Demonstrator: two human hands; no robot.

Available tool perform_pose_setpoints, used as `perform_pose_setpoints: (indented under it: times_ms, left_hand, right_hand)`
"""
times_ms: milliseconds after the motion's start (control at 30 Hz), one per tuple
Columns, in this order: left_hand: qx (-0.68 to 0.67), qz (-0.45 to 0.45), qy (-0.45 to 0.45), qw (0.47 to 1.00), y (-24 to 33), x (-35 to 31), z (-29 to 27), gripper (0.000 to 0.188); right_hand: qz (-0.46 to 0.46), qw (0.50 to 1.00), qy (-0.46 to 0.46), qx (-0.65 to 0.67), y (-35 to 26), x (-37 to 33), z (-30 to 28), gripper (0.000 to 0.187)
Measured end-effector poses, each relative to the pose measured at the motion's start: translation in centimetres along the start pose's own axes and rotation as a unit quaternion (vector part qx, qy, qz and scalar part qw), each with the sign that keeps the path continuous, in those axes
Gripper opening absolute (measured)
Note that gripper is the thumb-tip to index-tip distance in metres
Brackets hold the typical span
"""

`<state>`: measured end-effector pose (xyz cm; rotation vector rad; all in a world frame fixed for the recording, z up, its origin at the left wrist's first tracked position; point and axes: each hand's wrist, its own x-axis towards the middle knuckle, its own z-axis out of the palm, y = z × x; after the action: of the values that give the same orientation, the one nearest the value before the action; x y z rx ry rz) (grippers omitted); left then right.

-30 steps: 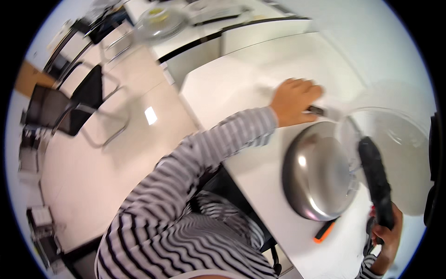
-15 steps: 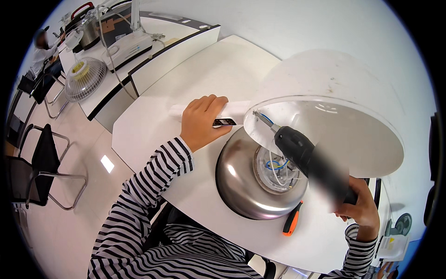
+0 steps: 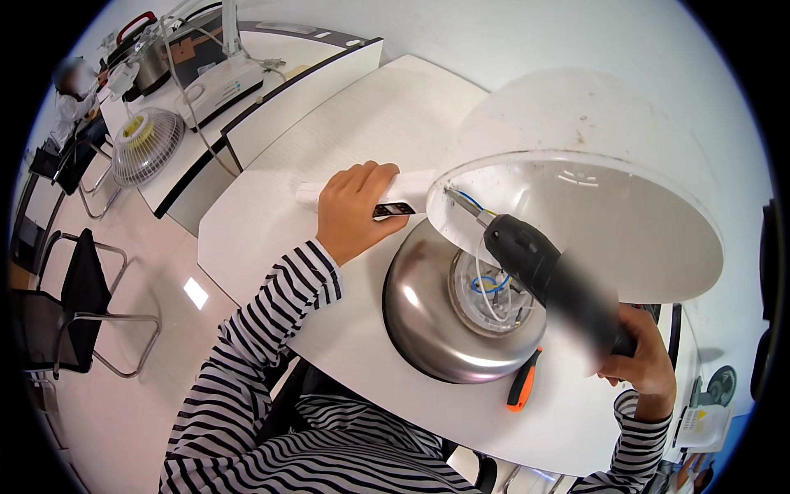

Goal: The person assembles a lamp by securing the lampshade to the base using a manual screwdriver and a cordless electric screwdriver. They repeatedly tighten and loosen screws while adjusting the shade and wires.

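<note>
My left hand [image 3: 355,210] is wrapped round the white handle [image 3: 414,189] of a large white rounded shell [image 3: 650,247], which is tipped with its open side toward me. A small dark control panel [image 3: 393,209] shows on the handle by my thumb. In my right hand [image 3: 646,354] is a black power drill [image 3: 527,259], partly blurred. Its bit reaches inside the shell, by the wall where the handle joins and a blue wire runs. Below the shell, a brushed-metal bowl-shaped part [image 3: 428,313] lies on the table, with white and blue wires in its clear round centre [image 3: 492,309].
An orange-and-black screwdriver [image 3: 522,387] lies on the white table [image 3: 329,329], right of the metal part. A low partition [image 3: 304,103] separates another desk with a wire-caged fan heater head [image 3: 148,148] and a metal pot. Black chairs [image 3: 86,280] and a seated person are at left.
The view has shifted slightly. The shell is tilted a little differently, its opening sitting slightly lower at left. Both hands keep their holds, and the bit stays at the same spot inside.
</note>
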<state>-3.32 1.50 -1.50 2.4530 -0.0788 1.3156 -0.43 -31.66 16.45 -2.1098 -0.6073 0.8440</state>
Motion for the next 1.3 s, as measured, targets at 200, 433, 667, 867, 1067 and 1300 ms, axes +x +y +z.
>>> perform_pose_setpoints:
  times_ms: [200,433,667,867,1067,1300]
  left_hand:
    - [0.001,0.006,-0.002,1.0,0.0,0.0,0.1,0.048]
    - [-0.003,0.009,0.007,1.0,0.0,0.0,0.0,0.048]
    - [-0.007,0.017,0.018,1.0,0.1,0.2,0.2,0.048]
    - [-0.002,0.007,0.004,1.0,0.0,0.1,0.0,0.048]
    - [-0.01,0.007,0.007,1.0,0.0,0.2,0.2,0.049]
    - [-0.006,0.005,0.006,1.0,0.1,0.2,0.2,0.049]
  right_hand:
    - [0.032,0.999,0.01,-0.002,-0.2,0.1,0.0,0.046]
    - [0.019,0.999,0.018,-0.019,-0.5,0.1,-0.2,0.044]
    - [0.02,0.999,0.03,-0.016,-0.3,0.0,-0.1,0.045]
    - [0.016,0.999,0.03,-0.011,0.1,0.4,0.0,0.045]
    - [0.012,0.999,0.028,-0.008,-0.1,0.3,0.1,0.045]
    - [0.017,0.998,0.039,-0.042,-0.8,0.4,-0.3,0.044]
